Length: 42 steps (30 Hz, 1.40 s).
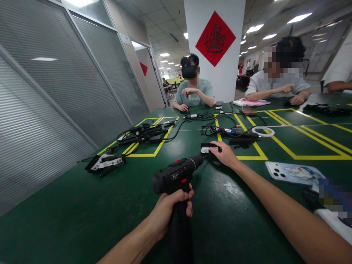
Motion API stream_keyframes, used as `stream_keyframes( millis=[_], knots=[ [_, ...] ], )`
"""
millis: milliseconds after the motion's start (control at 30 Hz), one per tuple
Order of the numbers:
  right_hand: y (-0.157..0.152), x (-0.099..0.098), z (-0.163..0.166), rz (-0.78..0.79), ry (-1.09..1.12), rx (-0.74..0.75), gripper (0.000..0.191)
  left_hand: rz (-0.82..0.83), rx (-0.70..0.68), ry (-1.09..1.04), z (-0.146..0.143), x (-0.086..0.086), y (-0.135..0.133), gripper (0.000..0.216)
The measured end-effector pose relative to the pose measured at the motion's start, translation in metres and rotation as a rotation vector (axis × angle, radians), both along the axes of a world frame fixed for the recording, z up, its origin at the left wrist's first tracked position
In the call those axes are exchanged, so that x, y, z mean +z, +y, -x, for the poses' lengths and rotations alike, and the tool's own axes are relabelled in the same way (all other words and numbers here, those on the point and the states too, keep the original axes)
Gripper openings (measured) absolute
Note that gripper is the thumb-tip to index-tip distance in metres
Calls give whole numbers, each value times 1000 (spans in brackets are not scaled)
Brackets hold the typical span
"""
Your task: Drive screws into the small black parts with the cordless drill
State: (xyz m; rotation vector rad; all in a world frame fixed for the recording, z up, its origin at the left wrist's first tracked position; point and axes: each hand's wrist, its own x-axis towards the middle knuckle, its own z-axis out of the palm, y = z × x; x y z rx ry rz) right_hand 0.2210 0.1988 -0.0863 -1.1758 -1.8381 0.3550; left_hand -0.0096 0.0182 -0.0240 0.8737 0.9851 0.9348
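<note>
My left hand (173, 207) is closed around the grip of a black cordless drill (176, 174) with red buttons. The drill points away and to the right, its bit beside a small black and white block (205, 149). Whether the bit touches the block I cannot tell. My right hand (224, 153) grips that block from its right side, with the fingers on top, against the green table (115, 212). Part of the block is hidden under my fingers.
Bundled black cables (145, 134) and a black and white part (107, 162) lie at left. More cables, a black bar (243, 139) and a white ring (263, 132) lie beyond my right hand. A phone (295, 173) rests at right. Two people (196, 90) (277, 84) sit opposite.
</note>
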Motion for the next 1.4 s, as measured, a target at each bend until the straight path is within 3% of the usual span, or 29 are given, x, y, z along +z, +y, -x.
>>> stream_keyframes(
  millis=[1400],
  knots=[
    [0,-2,-2,-8,-2,16,35,-9,-40,-26,4,-5,2,21]
  ],
)
